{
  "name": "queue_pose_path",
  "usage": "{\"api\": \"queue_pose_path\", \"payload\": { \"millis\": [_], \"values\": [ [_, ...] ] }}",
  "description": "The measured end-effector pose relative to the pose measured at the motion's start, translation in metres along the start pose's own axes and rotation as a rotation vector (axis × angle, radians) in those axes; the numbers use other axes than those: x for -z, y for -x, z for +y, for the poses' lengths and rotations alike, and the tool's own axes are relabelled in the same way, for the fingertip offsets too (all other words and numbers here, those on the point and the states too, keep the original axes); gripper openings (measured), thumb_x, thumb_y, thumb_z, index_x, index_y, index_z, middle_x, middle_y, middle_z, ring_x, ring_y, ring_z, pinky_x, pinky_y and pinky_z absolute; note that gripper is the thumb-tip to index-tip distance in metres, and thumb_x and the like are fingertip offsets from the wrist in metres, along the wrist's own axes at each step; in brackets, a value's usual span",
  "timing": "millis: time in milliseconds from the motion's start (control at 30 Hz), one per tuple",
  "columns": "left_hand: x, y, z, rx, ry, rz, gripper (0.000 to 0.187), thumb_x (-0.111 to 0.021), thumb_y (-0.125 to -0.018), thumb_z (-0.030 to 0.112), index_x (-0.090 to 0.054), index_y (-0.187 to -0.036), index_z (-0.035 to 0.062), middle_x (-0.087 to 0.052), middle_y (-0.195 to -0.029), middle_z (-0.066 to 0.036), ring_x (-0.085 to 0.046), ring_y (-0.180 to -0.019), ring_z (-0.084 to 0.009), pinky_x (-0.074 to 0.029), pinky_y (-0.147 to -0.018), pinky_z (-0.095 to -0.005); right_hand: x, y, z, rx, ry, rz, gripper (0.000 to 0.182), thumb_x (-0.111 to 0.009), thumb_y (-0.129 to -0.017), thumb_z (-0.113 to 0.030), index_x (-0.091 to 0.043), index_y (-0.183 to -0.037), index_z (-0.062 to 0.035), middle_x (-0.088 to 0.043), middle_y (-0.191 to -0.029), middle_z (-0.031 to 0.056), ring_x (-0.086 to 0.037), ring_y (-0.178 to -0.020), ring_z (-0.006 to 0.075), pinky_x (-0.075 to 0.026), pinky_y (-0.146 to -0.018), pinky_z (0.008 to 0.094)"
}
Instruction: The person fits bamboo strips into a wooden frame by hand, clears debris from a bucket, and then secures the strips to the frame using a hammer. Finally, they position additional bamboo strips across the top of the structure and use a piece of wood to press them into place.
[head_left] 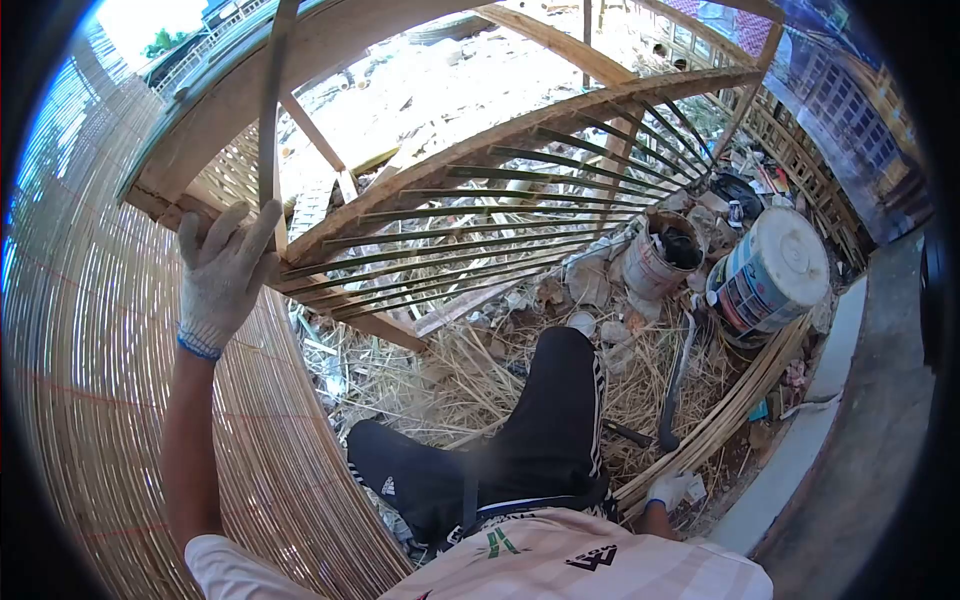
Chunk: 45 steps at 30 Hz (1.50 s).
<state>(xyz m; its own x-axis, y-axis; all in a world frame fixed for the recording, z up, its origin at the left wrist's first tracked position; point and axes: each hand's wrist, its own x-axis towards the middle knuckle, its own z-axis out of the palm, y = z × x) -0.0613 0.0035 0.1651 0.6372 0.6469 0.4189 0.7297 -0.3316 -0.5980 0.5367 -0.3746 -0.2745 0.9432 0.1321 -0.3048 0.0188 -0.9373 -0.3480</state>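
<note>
My left hand [225,265], in a white knit glove with a blue cuff, is raised at the left corner of a wooden frame [430,180]. Its fingers are at the lower end of a long flat strip [272,110], which rises past the beam and appears gripped by the thumb side. Several thin bamboo slats [480,225] fan across the frame towards its right corner. Low at the right, my gloved right hand [668,490] is beside a bundle of long bamboo strips [745,400]. Its fingers look extended, partly turned from view, with nothing visible in them.
A bamboo-strip screen [110,380] stands at my left. To the right are an open bucket [660,255] with dark contents and a lidded paint bucket [770,270]. A dark-handled tool [678,385] lies near the bundle. Straw [450,390] and rubble cover the ground; a concrete ledge [850,400] runs alongside.
</note>
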Motion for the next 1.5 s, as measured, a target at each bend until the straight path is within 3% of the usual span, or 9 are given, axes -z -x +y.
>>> {"api": "queue_pose_path", "payload": {
  "millis": [167, 500, 533, 667, 767, 967, 1200, 1333, 1500],
  "values": [
    [-0.001, -0.002, 0.001, -0.004, 0.037, 0.059, 0.067, -0.077, -0.092, 0.026, -0.051, -0.153, 0.0228, -0.073, -0.098, 0.005, -0.051, -0.128, -0.0156, -0.015, -0.122, -0.0473, -0.014, -0.016, -0.036, 0.355, 0.209, 0.401, 0.051, -0.059, -0.103, -0.027, -0.050, -0.144, 0.0008, -0.057, -0.138, 0.0258, -0.054, -0.128, 0.0433, -0.042, -0.109, 0.0511],
    [-0.011, 0.000, -0.003, -0.001, 0.045, 0.057, 0.071, -0.079, -0.089, 0.025, -0.050, -0.153, 0.0286, -0.066, -0.091, 0.010, -0.055, -0.121, -0.0118, -0.011, -0.125, -0.0448, 0.086, 0.180, -0.386, 1.221, -0.918, -0.438, 0.030, -0.058, -0.103, -0.008, -0.061, -0.132, 0.0021, -0.068, -0.123, 0.0138, -0.065, -0.113, 0.0235, -0.050, -0.101, 0.0362],
    [0.002, -0.003, -0.002, -0.020, 0.040, 0.088, 0.060, -0.076, -0.089, 0.024, -0.057, -0.145, 0.0245, -0.069, -0.091, 0.007, -0.056, -0.117, -0.0146, -0.031, -0.110, -0.0432, 0.102, 0.208, -0.409, 1.310, -1.025, -0.581, 0.029, -0.058, -0.102, -0.005, -0.062, -0.130, 0.0015, -0.069, -0.121, 0.0131, -0.068, -0.109, 0.0224, -0.052, -0.099, 0.0353],
    [0.002, -0.002, -0.003, -0.018, 0.044, 0.169, 0.055, -0.077, -0.088, 0.025, -0.061, -0.142, 0.0257, -0.067, -0.088, 0.006, -0.057, -0.114, -0.0145, -0.030, -0.112, -0.0416, 0.181, 0.295, -0.479, 1.986, -0.984, -0.456, 0.026, -0.064, -0.098, -0.003, -0.065, -0.124, -0.0025, -0.074, -0.112, 0.0135, -0.074, -0.095, 0.0260, -0.059, -0.086, 0.0366],
    [0.001, -0.005, -0.001, -0.022, 0.109, 0.170, 0.053, -0.077, -0.089, 0.024, -0.063, -0.140, 0.0242, -0.067, -0.088, 0.006, -0.058, -0.113, -0.0150, -0.030, -0.112, -0.0419, 0.202, 0.325, -0.512, 2.105, -1.043, -0.406, 0.023, -0.068, -0.097, -0.008, -0.068, -0.120, -0.0045, -0.075, -0.110, 0.0137, -0.075, -0.095, 0.0266, -0.059, -0.084, 0.0378],
    [0.006, -0.007, 0.002, -0.025, 0.152, 0.238, 0.055, -0.074, -0.084, 0.014, -0.063, -0.138, 0.0201, -0.067, -0.091, 0.003, -0.056, -0.115, -0.0203, -0.033, -0.109, -0.0432, 0.178, 0.295, -0.492, 2.013, -0.817, -0.573, 0.024, -0.068, -0.098, -0.012, -0.067, -0.121, -0.0053, -0.074, -0.108, 0.0139, -0.074, -0.094, 0.0281, -0.058, -0.082, 0.0382],
    [-0.003, -0.001, 0.000, 0.030, 0.118, 0.038, 0.058, -0.074, -0.089, 0.013, -0.058, -0.144, 0.0178, -0.071, -0.114, -0.006, -0.050, -0.134, -0.0246, -0.025, -0.119, -0.0500, 0.098, 0.151, -0.383, 1.122, -0.093, -0.727, 0.041, -0.059, -0.102, -0.039, -0.067, -0.126, -0.0061, -0.073, -0.115, 0.0185, -0.070, -0.109, 0.0363, -0.052, -0.099, 0.0448],
    [-0.014, 0.006, -0.008, -0.029, 0.027, 0.026, 0.056, -0.070, -0.094, 0.015, -0.057, -0.149, 0.0196, -0.070, -0.119, -0.005, -0.047, -0.142, -0.0254, -0.016, -0.125, -0.0517, 0.063, 0.058, -0.325, 0.930, -0.076, -0.723, 0.043, -0.059, -0.102, -0.040, -0.066, -0.128, -0.0071, -0.072, -0.120, 0.0195, -0.070, -0.111, 0.0364, -0.052, -0.100, 0.0446],
    [-0.035, 0.024, -0.026, 0.039, -0.037, -0.180, 0.054, -0.065, -0.098, 0.012, -0.056, -0.150, 0.0148, -0.067, -0.129, -0.007, -0.038, -0.151, -0.0250, -0.012, -0.126, -0.0515, 0.041, -0.039, -0.354, 0.926, -0.189, -0.145, 0.044, -0.065, -0.098, -0.034, -0.063, -0.133, -0.0081, -0.069, -0.130, 0.0169, -0.064, -0.123, 0.0349, -0.048, -0.106, 0.0449]
  ]
}}
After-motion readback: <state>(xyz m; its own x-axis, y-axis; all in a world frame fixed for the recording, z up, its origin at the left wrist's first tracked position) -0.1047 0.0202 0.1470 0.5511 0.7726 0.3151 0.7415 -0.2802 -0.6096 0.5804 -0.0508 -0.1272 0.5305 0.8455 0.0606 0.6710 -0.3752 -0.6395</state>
